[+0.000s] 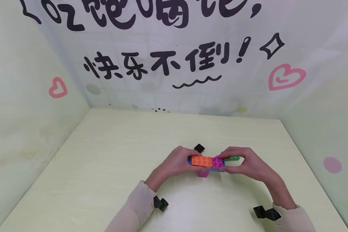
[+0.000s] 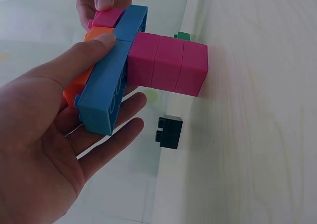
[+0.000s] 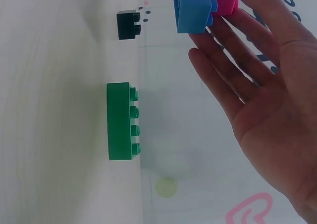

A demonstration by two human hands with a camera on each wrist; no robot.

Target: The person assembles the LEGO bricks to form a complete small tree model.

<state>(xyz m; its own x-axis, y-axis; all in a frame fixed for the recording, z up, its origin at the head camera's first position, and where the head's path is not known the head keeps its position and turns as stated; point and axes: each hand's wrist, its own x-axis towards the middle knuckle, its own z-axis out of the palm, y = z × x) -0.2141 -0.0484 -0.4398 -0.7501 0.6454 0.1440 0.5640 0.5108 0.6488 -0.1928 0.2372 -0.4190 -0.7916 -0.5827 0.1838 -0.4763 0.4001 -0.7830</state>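
Observation:
A toy brick build stands in the middle of the head view. Two blue bricks (image 2: 101,87) lie end to end across a column of pink bricks (image 2: 167,63). On top of the blue layer sit an orange brick (image 1: 201,161) and, to its right, a magenta brick (image 1: 217,163). My left hand (image 1: 177,163) grips the orange and blue end, thumb on the near side and fingers behind. At the other end, my right hand (image 1: 250,163) pinches the magenta brick between thumb and fingers.
Behind the build, a black brick (image 1: 199,148) lies on the pale tabletop (image 1: 110,154). A long green brick (image 3: 119,122) lies behind my right hand, partly hidden in the head view. Printed walls (image 1: 162,93) bound the table at the back and sides.

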